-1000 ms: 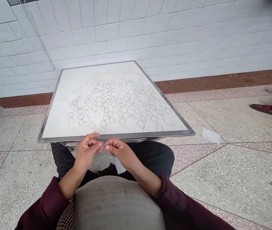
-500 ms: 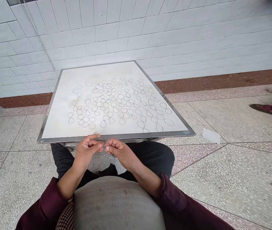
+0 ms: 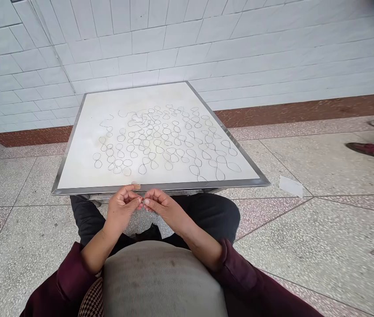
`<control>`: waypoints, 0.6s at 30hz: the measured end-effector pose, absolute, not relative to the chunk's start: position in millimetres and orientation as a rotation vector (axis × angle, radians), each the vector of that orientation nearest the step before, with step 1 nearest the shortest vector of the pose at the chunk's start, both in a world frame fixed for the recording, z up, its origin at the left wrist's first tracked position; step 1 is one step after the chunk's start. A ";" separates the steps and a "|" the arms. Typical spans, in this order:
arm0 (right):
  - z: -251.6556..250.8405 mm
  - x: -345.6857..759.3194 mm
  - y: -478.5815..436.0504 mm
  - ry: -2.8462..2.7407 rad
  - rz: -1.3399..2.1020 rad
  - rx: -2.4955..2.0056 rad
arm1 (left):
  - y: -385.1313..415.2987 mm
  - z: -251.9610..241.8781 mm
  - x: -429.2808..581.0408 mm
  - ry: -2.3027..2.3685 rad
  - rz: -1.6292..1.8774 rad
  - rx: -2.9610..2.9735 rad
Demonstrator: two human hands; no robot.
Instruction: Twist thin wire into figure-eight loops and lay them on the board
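Observation:
My left hand (image 3: 122, 207) and my right hand (image 3: 160, 206) meet just below the near edge of a white table (image 3: 84, 176). Both are closed in a pinch, fingertips touching around a tiny piece of thin wire (image 3: 143, 202). On the tabletop lie several thin wire loops (image 3: 163, 143), most bent into figure-eight shapes and spread in rough rows. My knees in dark trousers sit under the table edge.
A white tiled wall (image 3: 207, 39) rises behind the table, with a brown skirting strip at its foot. The floor is speckled stone. Another person's dark red shoe (image 3: 368, 149) rests at the far right. A white scrap (image 3: 291, 186) lies on the floor right of the table.
My two hands have drawn slightly closer together, fingertips now touching. The view has shifted a little; the loops on the table have not moved.

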State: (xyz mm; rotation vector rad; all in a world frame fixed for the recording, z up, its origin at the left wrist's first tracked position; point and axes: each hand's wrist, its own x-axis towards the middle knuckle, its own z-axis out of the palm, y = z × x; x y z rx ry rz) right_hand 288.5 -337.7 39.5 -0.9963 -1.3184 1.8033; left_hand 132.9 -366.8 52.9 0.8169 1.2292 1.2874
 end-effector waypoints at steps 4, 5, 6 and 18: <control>36.4 289.1 -333.5 -1.353 1.796 -1.055 | -368.3 49.9 132.8 1.302 1.313 1.010; 35.9 289.2 -332.7 -1.360 1.793 -1.072 | -368.5 49.6 132.5 1.337 1.310 1.063; 35.9 289.3 -332.1 -1.364 1.793 -1.082 | -368.6 49.4 132.2 1.369 1.303 1.106; 42.8 290.6 -332.9 -1.295 1.844 -1.037 | -374.0 49.7 123.6 1.341 1.215 1.368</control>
